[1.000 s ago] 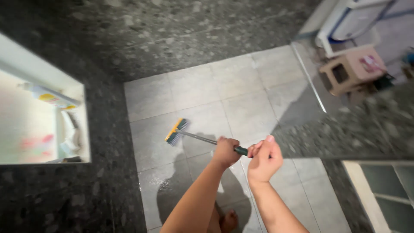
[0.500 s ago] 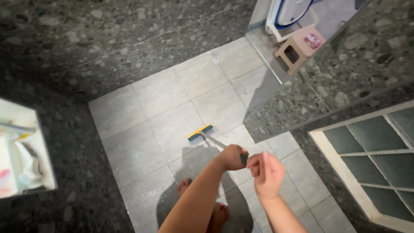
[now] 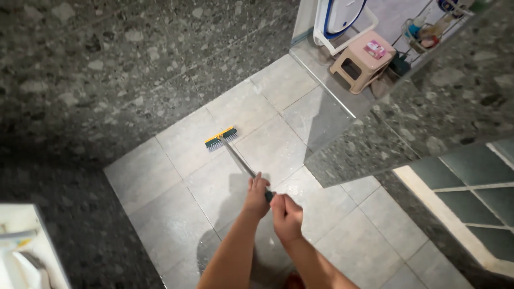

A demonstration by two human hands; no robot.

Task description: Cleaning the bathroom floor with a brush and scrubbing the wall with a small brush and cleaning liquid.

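Note:
Both my hands hold a long-handled floor brush (image 3: pixel 221 137). Its yellow and green head with dark bristles rests on the wet grey floor tiles (image 3: pixel 176 214), ahead of me toward the far wall. My left hand (image 3: pixel 256 196) grips the metal handle higher up the shaft. Just behind it, my right hand (image 3: pixel 286 215) is closed around the dark end grip. The two hands nearly touch.
Dark speckled stone walls (image 3: pixel 107 69) enclose the floor on the left and far side. A stone partition (image 3: pixel 385 134) juts in from the right. Beyond it stand a beige plastic stool (image 3: pixel 360 64) and a white appliance (image 3: pixel 342 16). A white wall niche (image 3: pixel 24 251) shows at lower left.
The brush head has slid farther from me, toward the far wall. My arms have stretched forward, and the view has shifted right so the niche is mostly out of frame.

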